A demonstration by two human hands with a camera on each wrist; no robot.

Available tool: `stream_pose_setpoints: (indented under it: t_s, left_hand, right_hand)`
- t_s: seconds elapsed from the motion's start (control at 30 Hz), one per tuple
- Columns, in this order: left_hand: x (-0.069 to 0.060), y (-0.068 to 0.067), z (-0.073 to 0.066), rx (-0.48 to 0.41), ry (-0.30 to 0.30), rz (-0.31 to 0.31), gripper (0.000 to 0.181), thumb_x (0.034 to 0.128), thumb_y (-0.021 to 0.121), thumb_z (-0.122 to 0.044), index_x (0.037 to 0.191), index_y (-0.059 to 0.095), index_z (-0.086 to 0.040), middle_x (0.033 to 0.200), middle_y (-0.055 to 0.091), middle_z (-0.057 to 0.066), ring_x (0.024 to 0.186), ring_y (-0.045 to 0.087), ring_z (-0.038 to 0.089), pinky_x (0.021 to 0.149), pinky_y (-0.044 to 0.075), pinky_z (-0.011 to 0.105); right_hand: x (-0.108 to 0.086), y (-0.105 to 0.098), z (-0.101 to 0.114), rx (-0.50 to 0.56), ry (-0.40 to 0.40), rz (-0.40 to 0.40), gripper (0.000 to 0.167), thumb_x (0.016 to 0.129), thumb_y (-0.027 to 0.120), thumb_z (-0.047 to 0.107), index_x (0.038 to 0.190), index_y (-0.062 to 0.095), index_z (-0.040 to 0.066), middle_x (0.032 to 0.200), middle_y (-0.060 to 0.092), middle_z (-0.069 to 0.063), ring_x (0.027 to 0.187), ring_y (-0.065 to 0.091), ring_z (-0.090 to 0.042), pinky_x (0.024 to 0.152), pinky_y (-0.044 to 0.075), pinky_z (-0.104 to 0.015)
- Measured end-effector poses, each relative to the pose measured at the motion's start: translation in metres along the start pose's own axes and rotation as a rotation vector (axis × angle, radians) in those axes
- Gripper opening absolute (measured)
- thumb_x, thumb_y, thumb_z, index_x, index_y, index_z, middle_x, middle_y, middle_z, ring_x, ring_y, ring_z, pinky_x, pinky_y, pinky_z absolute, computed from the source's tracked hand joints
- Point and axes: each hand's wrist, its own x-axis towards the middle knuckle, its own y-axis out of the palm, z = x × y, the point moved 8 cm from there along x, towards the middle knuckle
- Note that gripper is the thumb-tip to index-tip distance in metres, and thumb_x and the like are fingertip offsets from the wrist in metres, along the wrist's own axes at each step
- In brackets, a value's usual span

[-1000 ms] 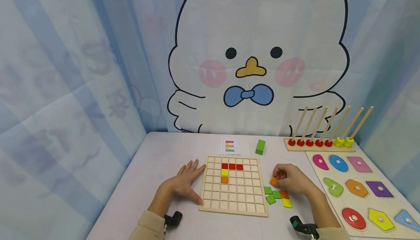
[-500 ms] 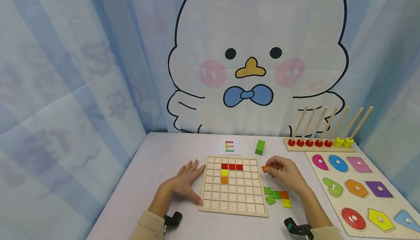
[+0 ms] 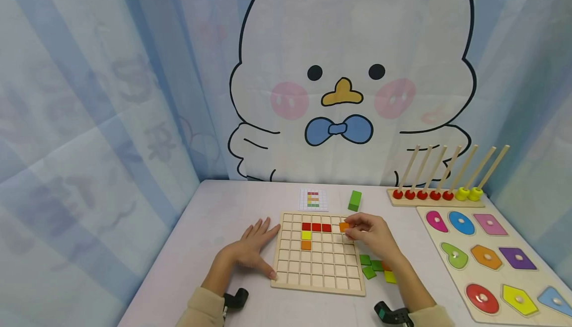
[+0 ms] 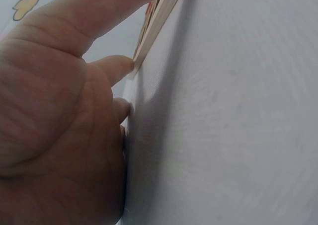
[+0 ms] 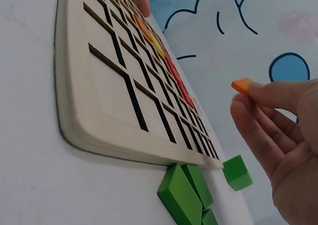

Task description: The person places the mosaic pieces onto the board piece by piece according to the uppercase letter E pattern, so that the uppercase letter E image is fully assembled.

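Note:
My right hand (image 3: pixel 373 235) pinches an orange square tile (image 3: pixel 343 227) between thumb and fingertips, above the upper right of the wooden grid board (image 3: pixel 318 288). In the right wrist view the orange tile (image 5: pixel 241 85) is clear of the board's surface. My left hand (image 3: pixel 250 248) lies spread along the board's left edge, thumb at the lower corner and a fingertip near the upper side; the left wrist view shows fingers touching the rim (image 4: pixel 158 29). Set in the board are a row of red tiles (image 3: pixel 316 227), a yellow tile (image 3: pixel 306 235) and an orange tile below it.
Loose green tiles (image 3: pixel 369 272) and a yellow tile (image 3: pixel 390 277) lie right of the board, partly behind my right arm. Behind the board are a pattern card (image 3: pixel 313 200) and a green block (image 3: pixel 354 201). A bead-peg rack (image 3: pixel 435 199) and shape puzzle (image 3: pixel 460 280) stand at right.
My right hand has carried the orange tile up and leftward from beside the loose tiles to over the board. The left hand has stayed in place.

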Motion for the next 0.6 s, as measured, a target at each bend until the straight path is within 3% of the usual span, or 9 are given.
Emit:
stream_pose_setpoints:
  t_s: [0.27, 0.6]
  left_hand:
    - [0.000, -0.001, 0.001, -0.009, -0.008, -0.001, 0.130, 0.0640, 0.091, -0.063, 0.168, 0.022, -0.024, 0.176, 0.001, 0.015, 0.163, -0.006, 0.037, 0.130, 0.000, 0.060]
    - [0.000, -0.001, 0.000, -0.007, 0.005, 0.005, 0.130, 0.0649, 0.091, -0.063, 0.168, 0.021, -0.023, 0.176, 0.000, 0.016, 0.163, -0.006, 0.037, 0.130, -0.001, 0.060]
  right_hand:
    - [0.002, 0.016, 0.001, -0.038, 0.050, 0.024, 0.031, 0.092, 0.078, 0.008, 0.122, 0.072, 0.001, 0.109, 0.073, -0.014, 0.084, 0.071, -0.014, 0.077, 0.059, -0.018]
    - [0.008, 0.035, 0.011, -0.064, -0.020, 0.028, 0.031, 0.092, 0.080, 0.017, 0.119, 0.075, 0.002, 0.095, 0.074, -0.006, 0.077, 0.068, -0.009, 0.071, 0.058, -0.020]
